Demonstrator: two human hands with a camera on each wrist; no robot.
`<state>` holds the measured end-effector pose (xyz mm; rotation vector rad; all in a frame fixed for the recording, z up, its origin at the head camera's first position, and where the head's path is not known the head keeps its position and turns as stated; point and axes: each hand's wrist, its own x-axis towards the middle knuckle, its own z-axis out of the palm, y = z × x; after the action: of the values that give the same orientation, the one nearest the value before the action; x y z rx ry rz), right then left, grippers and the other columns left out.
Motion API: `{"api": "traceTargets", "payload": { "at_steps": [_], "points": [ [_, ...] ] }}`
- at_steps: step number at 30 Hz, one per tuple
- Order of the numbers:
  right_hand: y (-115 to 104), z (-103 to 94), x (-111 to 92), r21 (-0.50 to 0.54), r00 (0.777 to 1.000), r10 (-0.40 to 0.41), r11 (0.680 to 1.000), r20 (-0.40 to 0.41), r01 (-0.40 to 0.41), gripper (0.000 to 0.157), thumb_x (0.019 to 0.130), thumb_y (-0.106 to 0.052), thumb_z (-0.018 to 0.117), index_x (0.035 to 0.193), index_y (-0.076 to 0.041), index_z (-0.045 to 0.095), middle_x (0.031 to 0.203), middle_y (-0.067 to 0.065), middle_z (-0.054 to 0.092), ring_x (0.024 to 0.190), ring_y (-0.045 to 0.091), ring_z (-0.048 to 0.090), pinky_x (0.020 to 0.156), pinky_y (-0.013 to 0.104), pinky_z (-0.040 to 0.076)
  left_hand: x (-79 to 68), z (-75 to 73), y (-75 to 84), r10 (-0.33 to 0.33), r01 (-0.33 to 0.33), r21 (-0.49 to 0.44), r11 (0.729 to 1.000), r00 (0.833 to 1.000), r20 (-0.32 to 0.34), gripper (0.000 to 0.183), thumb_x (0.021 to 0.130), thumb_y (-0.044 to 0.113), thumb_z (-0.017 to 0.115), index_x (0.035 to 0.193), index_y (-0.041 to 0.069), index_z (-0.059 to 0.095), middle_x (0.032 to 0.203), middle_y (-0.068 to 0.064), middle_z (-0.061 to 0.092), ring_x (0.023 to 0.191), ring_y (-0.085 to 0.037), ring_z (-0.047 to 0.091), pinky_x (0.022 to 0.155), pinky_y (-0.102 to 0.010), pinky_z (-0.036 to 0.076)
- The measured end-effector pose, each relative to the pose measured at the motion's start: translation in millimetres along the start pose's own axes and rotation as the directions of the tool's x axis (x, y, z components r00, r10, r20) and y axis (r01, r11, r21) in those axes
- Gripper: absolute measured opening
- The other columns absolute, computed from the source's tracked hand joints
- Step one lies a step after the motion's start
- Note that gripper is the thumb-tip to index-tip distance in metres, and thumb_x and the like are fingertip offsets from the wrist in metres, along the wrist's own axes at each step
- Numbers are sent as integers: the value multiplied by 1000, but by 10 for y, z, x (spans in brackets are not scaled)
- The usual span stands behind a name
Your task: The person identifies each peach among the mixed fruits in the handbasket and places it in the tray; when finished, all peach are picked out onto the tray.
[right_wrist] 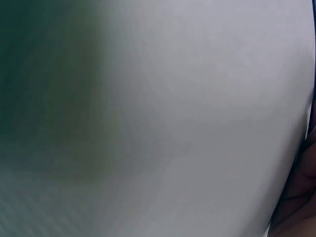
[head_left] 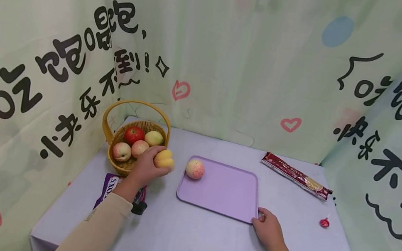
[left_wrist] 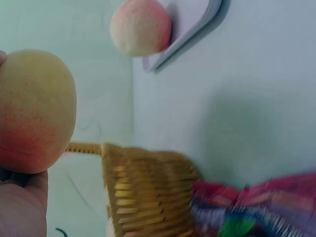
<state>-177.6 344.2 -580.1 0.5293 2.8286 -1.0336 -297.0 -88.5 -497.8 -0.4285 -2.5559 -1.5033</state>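
Note:
In the head view my left hand (head_left: 144, 168) grips a yellow peach-like fruit (head_left: 164, 159) in front of the right side of a wicker basket (head_left: 115, 165). The left wrist view shows a red blush on this fruit (left_wrist: 37, 113). Inside the basket lie a red apple (head_left: 134, 135), a pale yellow-green fruit (head_left: 154, 138) and two peaches (head_left: 121, 151). Another peach (head_left: 195, 169) rests at the left end of a purple tray (head_left: 223, 191). My right hand (head_left: 269, 233) holds the tray's near right corner between thumb and fingers.
A purple snack bag (head_left: 106, 187) lies partly hidden under my left forearm. Toward the back right lies a long dark red packet (head_left: 296, 176), with a small red wrapped candy (head_left: 324, 222) nearer the right edge. Printed curtains (head_left: 229, 83) enclose the white-covered table (head_left: 187, 241).

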Motion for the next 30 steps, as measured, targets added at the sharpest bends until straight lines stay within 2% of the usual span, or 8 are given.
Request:
{"api": "traceTargets", "payload": {
  "at_steps": [7, 13, 18, 30],
  "points": [
    [-25, -55, 15, 5, 1000, -1, 1000, 14, 1, 56, 98, -23, 63, 145, 4, 50, 89, 9, 57, 80, 22, 51, 67, 33, 41, -28, 236, 35, -50, 52, -49, 997, 998, 37, 71, 75, 24, 89, 139, 12, 61, 130, -9, 64, 104, -27, 57, 90, -43, 53],
    [-40, -73, 5, 27, 1000, 9, 1000, 20, -9, 55, 98, -22, 62, 145, 3, 50, 90, 9, 57, 81, 22, 51, 68, 32, 41, -52, 462, 5, -63, 65, -42, 997, 996, 63, 69, 75, 23, 89, 137, 12, 62, 132, -7, 64, 105, -25, 59, 93, -42, 53],
    [-57, -42, -35, 36, 999, 21, 999, 35, -22, 55, 98, -22, 62, 145, 3, 49, 90, 8, 57, 81, 22, 51, 68, 32, 40, -90, 548, 20, -85, 87, -24, 996, 993, 85, 68, 74, 23, 88, 136, 11, 63, 135, -9, 62, 109, -26, 59, 99, -46, 52],
    [-36, -23, -40, 34, 999, 30, 999, 25, -31, 55, 97, -21, 63, 145, 3, 50, 90, 9, 57, 81, 22, 51, 68, 32, 41, -97, 714, 58, -79, 86, -65, 994, 991, 112, 68, 74, 22, 89, 136, 9, 63, 132, -10, 62, 105, -25, 58, 96, -44, 53]
  ]
}}
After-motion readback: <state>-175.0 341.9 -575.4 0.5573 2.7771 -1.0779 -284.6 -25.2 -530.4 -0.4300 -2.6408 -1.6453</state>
